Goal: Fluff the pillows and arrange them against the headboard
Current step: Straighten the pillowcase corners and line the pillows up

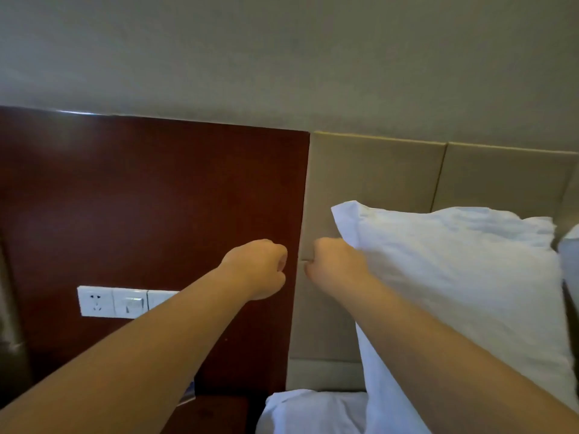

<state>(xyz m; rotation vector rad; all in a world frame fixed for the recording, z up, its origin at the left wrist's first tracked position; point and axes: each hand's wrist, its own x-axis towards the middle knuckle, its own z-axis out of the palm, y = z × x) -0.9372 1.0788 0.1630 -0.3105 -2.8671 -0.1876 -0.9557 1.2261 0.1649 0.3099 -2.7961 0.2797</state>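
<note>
A white pillow (463, 286) stands upright against the beige padded headboard (376, 170). My right hand (336, 263) is closed on the pillow's left edge, just below its upper left corner. My left hand (260, 267) is a closed fist in front of the dark wood panel (150, 189), a little left of the pillow and not touching it. The edge of a second white pillow (571, 261) shows at the far right.
A white socket and switch plate (112, 301) is set in the wood panel at lower left. White bedding (307, 411) lies at the bottom. A dark bedside surface (216, 411) sits below the panel.
</note>
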